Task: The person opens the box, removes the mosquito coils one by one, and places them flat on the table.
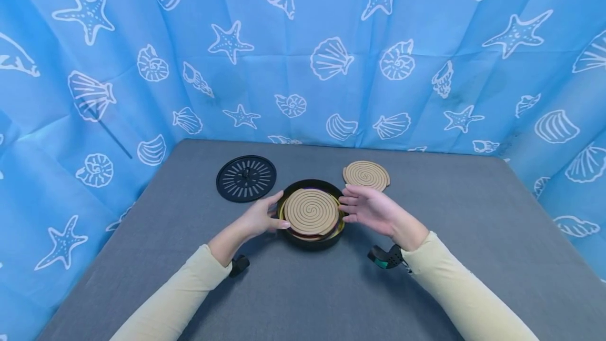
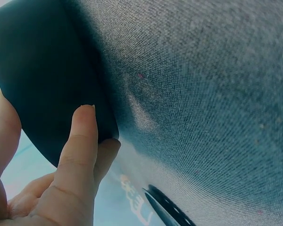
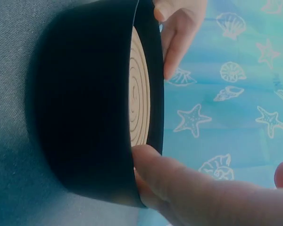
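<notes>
A round black mosquito coil tin (image 1: 310,245) stands mid-table, with a tan spiral mosquito coil (image 1: 311,211) lying inside it. My left hand (image 1: 257,218) holds the tin's left side, its thumb over the rim and fingers on the outer wall. In the left wrist view, fingers (image 2: 82,129) lie against the dark wall. My right hand (image 1: 371,211) is at the opposite side, fingers loosely extended. The right wrist view shows its fingertips (image 3: 144,157) at the rim beside the coil, with the thumb apart.
A slotted black lid (image 1: 246,178) with a small central knob lies behind and left of the tin. Another tan coil (image 1: 366,174) rests behind my right hand. The grey tabletop (image 1: 303,299) ends at a blue curtain (image 1: 303,67) printed with shells and starfish.
</notes>
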A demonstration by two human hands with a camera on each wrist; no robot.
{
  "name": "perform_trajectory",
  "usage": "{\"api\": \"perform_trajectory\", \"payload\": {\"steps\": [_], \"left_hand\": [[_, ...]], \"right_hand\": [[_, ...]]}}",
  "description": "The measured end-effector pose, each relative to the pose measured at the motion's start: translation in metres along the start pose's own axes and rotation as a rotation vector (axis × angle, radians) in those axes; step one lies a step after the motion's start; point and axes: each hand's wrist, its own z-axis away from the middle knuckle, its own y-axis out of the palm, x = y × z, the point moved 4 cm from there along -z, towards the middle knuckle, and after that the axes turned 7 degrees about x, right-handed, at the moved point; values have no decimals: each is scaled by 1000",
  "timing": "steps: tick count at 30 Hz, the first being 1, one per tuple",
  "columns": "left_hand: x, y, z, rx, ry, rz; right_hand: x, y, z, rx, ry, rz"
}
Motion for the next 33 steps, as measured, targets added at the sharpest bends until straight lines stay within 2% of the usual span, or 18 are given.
{"api": "perform_trajectory", "payload": {"steps": [11,18,33], "left_hand": [[0,0,-1,9,14,-1],[0,0,-2,7,18,-13],[0,1,-2,4,17,-13]], "right_hand": [[0,4,-12,-46,31,14],[0,2,-11,-24,34,-30],[-2,1,-8,11,36,-54]]}}
